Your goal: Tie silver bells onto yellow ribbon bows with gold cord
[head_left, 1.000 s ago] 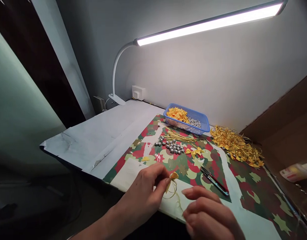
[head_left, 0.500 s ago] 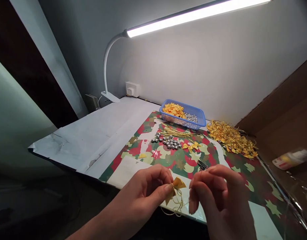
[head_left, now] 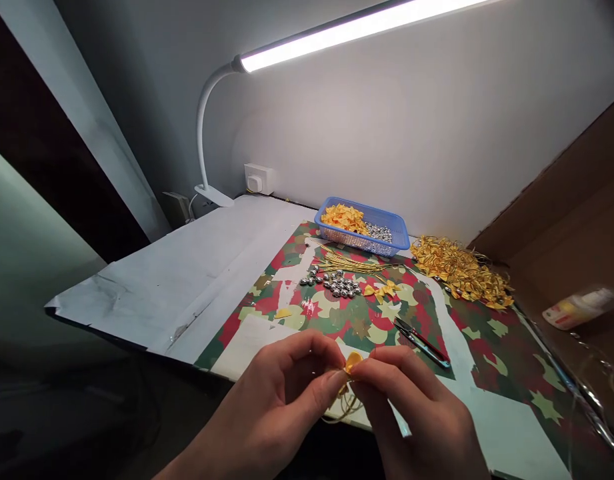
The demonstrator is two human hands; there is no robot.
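A small yellow ribbon bow is pinched between the thumb and fingers of my left hand, at the table's front edge. My right hand meets it from the other side, its thumb and fingertips closed on the bow's right part. The fingers cover much of the bow, including its knot. Thin gold cord hangs in loops below it. On the patterned mat, just beyond my right hand, lie thread snips with dark blades and red and light-blue handles.
A blue basket holds yellow bows and silver beads. In front lie gold cords, loose silver beads and a few bows. A large heap of corded bows sits at right. A white lamp stands behind.
My right hand has moved left and down onto the bow, uncovering the snips. My left hand still holds the bow. The view has shifted slightly.
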